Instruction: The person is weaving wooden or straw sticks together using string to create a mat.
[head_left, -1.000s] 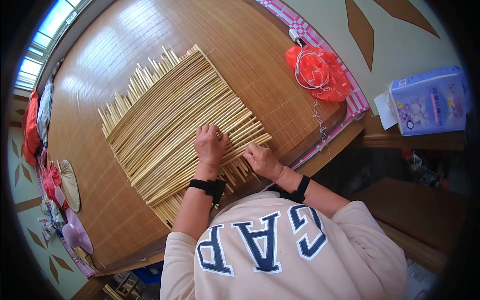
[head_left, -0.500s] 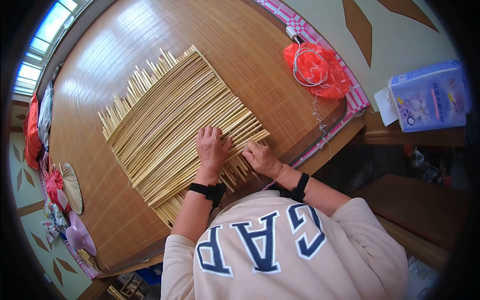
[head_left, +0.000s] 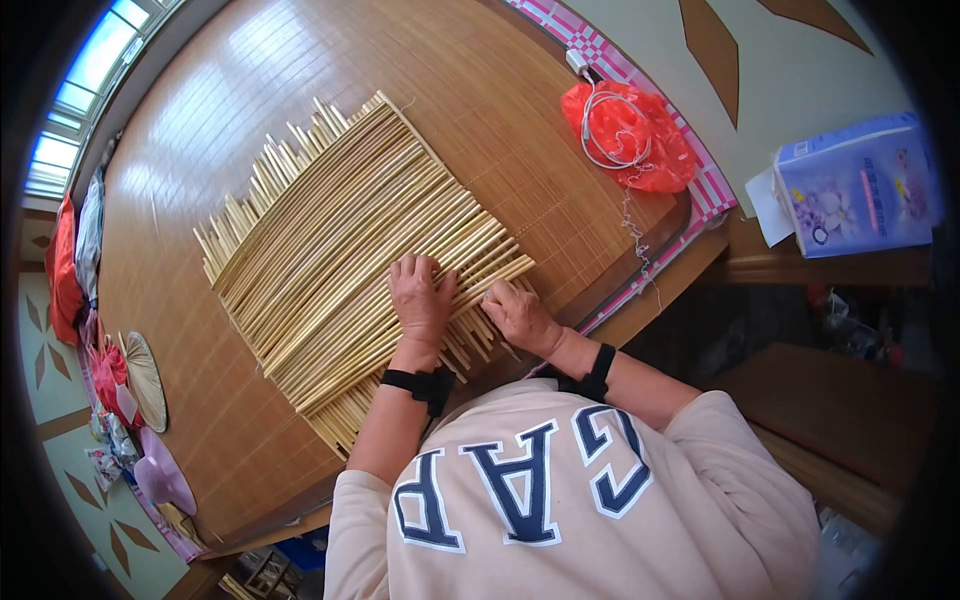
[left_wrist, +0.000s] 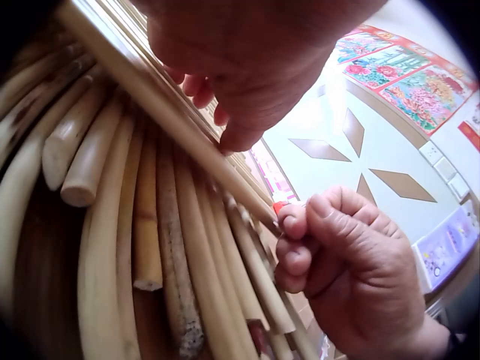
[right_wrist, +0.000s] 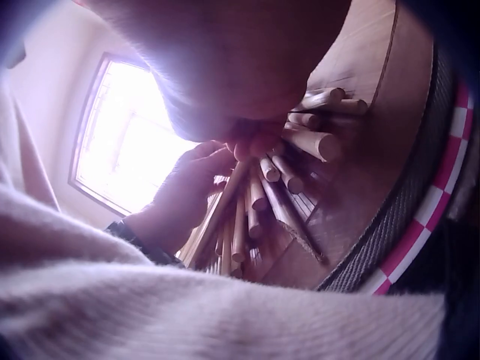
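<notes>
A mat of pale, slender wooden sticks [head_left: 330, 220] lies on the table, its sticks side by side and their ends uneven along the far edge. My left hand [head_left: 420, 300] rests over its near part, thumb and curled fingers on a stick [left_wrist: 180, 127] close to the near side. To its right, my right hand [head_left: 522, 318] has thumb and forefinger pinched together at that stick's end, as the left wrist view shows. Whether a cord is between those fingertips I cannot tell. Several loose stick ends [right_wrist: 255, 217] jut out below the hands.
A red plastic bag [head_left: 645, 150] with a white cable [head_left: 590, 140] lies near the table's right edge. Beyond that edge stands a purple tissue pack [head_left: 850, 190]. A woven fan [head_left: 146, 380] and a pink hat [head_left: 165, 470] are at the left edge.
My left hand has settled slightly, its thumb lower against the sticks. The right hand keeps its pinch at nearly the same place. The head view has shifted a little.
</notes>
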